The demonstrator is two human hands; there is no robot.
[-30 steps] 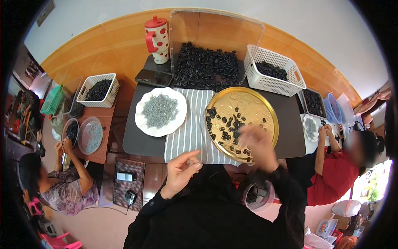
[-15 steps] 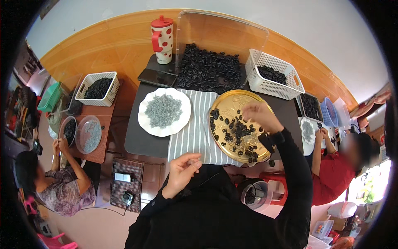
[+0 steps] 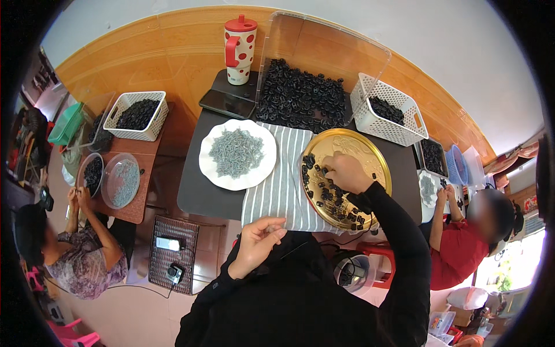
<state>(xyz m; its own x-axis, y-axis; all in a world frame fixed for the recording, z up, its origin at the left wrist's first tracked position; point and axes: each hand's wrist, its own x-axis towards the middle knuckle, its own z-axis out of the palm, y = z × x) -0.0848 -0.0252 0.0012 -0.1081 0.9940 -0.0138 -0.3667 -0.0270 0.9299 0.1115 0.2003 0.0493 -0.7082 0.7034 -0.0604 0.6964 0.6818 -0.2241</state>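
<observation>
My right hand point(image 3: 348, 173) reaches over the round gold tray point(image 3: 361, 150), fingers bent down and pinched together at the small black plastic pieces point(image 3: 328, 195) scattered there. What lies between those fingertips is hidden. My left hand point(image 3: 258, 244) hovers by the table's front edge, before the striped cloth point(image 3: 277, 199), its fingers curled toward the thumb. Whatever it may hold is too small to make out. Left of the tray, a white scalloped plate point(image 3: 207, 170) carries a heap of small grey screw-like pieces point(image 3: 236, 153).
Behind the cloth stands a clear bin point(image 3: 381, 55) of black pieces, beside a white basket point(image 3: 384, 128) of more. A dotted tumbler point(image 3: 239, 55) and phone point(image 3: 227, 104) are at back left. Two people work at side tables, left point(image 3: 87, 248) and right point(image 3: 462, 248).
My right hand has moved left and down onto the tray, its fingers closing in among the black pieces. My left hand stays nearly in place; the whole view has shifted slightly.
</observation>
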